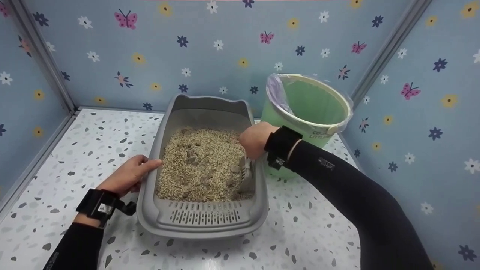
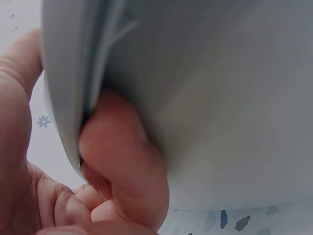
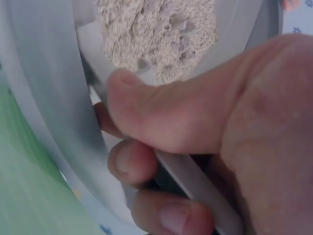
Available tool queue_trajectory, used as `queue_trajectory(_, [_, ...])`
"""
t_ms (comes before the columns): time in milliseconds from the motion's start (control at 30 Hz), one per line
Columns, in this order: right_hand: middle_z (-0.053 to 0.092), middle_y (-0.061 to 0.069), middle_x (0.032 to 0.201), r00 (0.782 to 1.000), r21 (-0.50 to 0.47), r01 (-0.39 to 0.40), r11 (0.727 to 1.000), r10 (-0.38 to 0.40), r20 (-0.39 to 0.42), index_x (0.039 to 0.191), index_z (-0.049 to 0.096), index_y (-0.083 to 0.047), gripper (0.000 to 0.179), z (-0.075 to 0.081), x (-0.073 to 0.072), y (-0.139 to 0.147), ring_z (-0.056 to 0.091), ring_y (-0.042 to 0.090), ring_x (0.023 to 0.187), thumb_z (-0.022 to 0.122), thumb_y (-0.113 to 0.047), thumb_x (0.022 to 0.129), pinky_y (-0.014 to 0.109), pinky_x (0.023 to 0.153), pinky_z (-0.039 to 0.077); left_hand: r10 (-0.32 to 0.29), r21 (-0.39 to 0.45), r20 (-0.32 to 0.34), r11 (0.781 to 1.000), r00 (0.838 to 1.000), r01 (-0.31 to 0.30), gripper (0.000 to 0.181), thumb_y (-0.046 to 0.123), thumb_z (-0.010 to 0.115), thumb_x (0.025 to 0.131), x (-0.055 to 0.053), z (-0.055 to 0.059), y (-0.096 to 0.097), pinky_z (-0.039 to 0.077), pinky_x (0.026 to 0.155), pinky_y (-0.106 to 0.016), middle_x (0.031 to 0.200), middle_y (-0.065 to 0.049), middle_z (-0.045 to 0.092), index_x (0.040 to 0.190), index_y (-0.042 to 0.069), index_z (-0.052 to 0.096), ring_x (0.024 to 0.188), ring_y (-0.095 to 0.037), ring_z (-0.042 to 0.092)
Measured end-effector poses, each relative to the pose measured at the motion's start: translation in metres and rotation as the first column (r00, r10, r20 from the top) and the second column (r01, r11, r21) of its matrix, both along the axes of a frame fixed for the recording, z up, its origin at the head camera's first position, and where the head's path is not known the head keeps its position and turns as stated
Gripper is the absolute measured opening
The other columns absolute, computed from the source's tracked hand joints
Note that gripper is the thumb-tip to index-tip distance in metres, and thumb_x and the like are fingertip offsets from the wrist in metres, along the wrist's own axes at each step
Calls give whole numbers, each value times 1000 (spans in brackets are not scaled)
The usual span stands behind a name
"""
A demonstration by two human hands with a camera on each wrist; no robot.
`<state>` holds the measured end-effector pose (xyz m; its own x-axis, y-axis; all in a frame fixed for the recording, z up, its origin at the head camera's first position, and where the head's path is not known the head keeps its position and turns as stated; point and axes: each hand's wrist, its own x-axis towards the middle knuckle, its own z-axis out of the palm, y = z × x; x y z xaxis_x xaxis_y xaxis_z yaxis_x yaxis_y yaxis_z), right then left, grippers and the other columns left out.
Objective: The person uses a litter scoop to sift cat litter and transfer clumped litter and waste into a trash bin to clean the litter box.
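Observation:
A grey litter box [image 1: 202, 232] stands on the speckled tabletop, holding a layer of tan pellet litter [image 1: 210, 165] with several darker clumps [image 1: 191, 154] in it. My left hand [image 1: 129, 174] grips the box's left rim, thumb on top and curled fingers [image 2: 124, 152] tucked beneath the edge. Over the right side of the box, my right hand [image 1: 257, 138] holds a grey litter scoop [image 1: 247, 182] by its handle [image 3: 193, 178]. The scoop's slotted head is down in the litter along the right wall, tilted on its side, with litter and clumps against it. Part of the handle is hidden by my fingers.
Close to the right of the box stands a green bin [image 1: 318, 97] with a pale rim and a lilac liner bag [image 1: 277, 92] over its edge. Blue floral panels [image 1: 210, 56] enclose the back and both sides of the speckled tabletop [image 1: 120, 138].

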<state>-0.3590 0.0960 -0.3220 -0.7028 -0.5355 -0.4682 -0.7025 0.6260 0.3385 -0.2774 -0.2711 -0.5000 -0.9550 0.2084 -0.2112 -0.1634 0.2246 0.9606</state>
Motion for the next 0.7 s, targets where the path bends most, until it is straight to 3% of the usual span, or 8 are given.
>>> queue_trajectory(200, [43, -1, 73, 999, -33, -14, 999, 15, 31, 72, 44, -19, 27, -7, -3, 10, 44, 21, 68, 62, -10, 88, 39, 54, 40, 1, 12, 4, 1000, 1000, -2, 59, 53, 65, 112, 0, 1, 0, 35, 46, -23, 79, -1, 46, 122, -2, 44, 54, -8, 38])
queue_trajectory(467, [30, -5, 68, 999, -159, -9, 987, 16, 39, 66, 36, -23, 37, -16, -3, 27, 37, 19, 68, 68, -14, 84, 38, 57, 29, -5, -6, 16, 1000, 1000, 5, 61, 53, 64, 112, -1, 2, 0, 39, 47, -23, 86, -5, 53, 128, -3, 44, 58, -9, 46])
queue_trajectory(700, [28, -5, 65, 999, -167, -2, 986, 8, 39, 66, 35, -22, 37, -17, -1, 31, 35, 19, 65, 66, -12, 84, 37, 55, 28, -5, -14, 11, 1000, 1000, 5, 63, 55, 64, 112, -1, 2, 1, 38, 47, -23, 88, -6, 55, 127, -3, 44, 57, -8, 43])
